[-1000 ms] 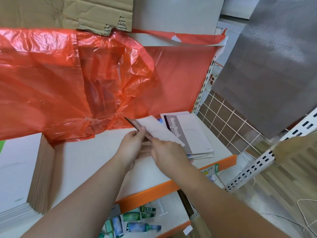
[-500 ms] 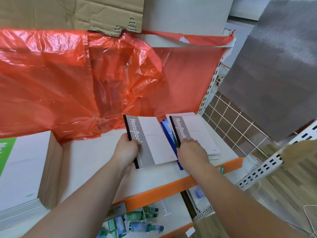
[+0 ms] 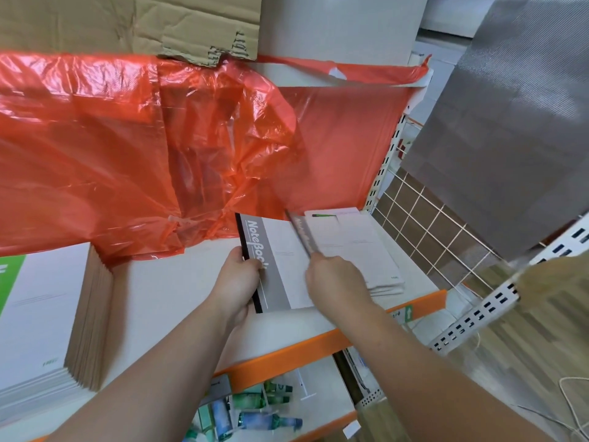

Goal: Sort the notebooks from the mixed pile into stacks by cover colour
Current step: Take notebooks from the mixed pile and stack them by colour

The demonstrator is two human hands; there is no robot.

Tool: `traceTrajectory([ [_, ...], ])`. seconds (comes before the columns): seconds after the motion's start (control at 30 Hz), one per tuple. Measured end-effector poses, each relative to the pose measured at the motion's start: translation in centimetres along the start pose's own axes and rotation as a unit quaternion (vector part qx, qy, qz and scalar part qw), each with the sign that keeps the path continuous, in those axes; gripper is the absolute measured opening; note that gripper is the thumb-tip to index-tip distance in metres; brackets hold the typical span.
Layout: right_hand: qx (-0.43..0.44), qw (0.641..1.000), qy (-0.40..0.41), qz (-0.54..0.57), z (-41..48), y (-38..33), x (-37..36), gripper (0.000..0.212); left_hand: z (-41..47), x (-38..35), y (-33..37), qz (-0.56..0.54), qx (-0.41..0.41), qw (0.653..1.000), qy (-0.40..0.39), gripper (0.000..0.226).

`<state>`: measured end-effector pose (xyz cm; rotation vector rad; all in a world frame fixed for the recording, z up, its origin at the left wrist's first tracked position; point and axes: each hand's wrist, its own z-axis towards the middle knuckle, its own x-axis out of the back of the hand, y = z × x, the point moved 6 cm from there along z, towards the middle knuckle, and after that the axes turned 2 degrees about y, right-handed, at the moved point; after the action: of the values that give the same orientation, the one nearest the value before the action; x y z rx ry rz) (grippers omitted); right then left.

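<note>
A grey-and-white notebook (image 3: 280,266) with a black spine lies on the white shelf (image 3: 165,291), and my left hand (image 3: 237,279) grips its spine edge. My right hand (image 3: 334,279) holds a second grey notebook (image 3: 341,240) by its near corner, lifted and blurred above the mixed pile (image 3: 382,279) at the shelf's right end. A notebook with a green mark (image 3: 322,215) shows at the back of that pile.
Orange plastic sheeting (image 3: 143,148) hangs along the back of the shelf. A tall stack of green-and-white covered pads (image 3: 41,320) stands at the left. The shelf has an orange front edge (image 3: 318,339); a wire grid (image 3: 424,231) borders the right. Small bottles (image 3: 261,406) lie on the shelf below.
My right hand has lifted the grey notebook off the pile and tilted it toward the left one. The blue notebook seen between them before is now covered. My left hand kept its grip.
</note>
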<state>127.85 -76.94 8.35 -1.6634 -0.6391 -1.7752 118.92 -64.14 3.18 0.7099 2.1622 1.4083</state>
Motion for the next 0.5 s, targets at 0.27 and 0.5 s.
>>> traceTrajectory([
  [0.27,0.145,0.979,0.016,0.144,-1.7,-4.3,-0.7,0.021,0.2,0.0,-0.5,-0.008,-0.016,1.0,0.015,0.017],
  [0.5,-0.101,0.994,-0.05,-0.005,0.8,4.4,-3.9,0.048,0.2,1.4,-0.2,0.021,-0.011,0.999,0.025,0.029],
])
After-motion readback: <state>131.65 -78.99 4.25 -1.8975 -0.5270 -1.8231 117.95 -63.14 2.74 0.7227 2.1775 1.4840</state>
